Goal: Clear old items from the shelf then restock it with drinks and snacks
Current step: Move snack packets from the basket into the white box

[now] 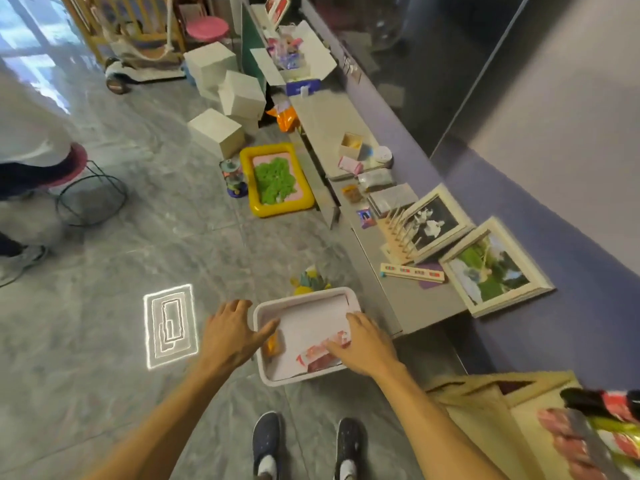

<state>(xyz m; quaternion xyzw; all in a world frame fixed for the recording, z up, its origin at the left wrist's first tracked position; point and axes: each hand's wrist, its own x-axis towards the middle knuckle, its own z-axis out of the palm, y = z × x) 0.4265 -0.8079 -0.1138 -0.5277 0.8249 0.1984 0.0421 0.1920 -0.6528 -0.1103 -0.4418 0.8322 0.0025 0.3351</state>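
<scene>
One white bin (308, 337) on floor: left hand (232, 336) open at its rim; right hand (367, 344) inside, grip unclear. Beside bin, shelf (398, 289): two framed pictures (495, 268).

Tray (263, 375) on floor (104, 375), left of shelf (408, 296) holding frames (498, 268)

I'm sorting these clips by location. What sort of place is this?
Probably a home living room used partly as a play space: framed photos lean on a low wall shelf, with a yellow inflatable play tray and a scooter on the tiled floor.
</scene>
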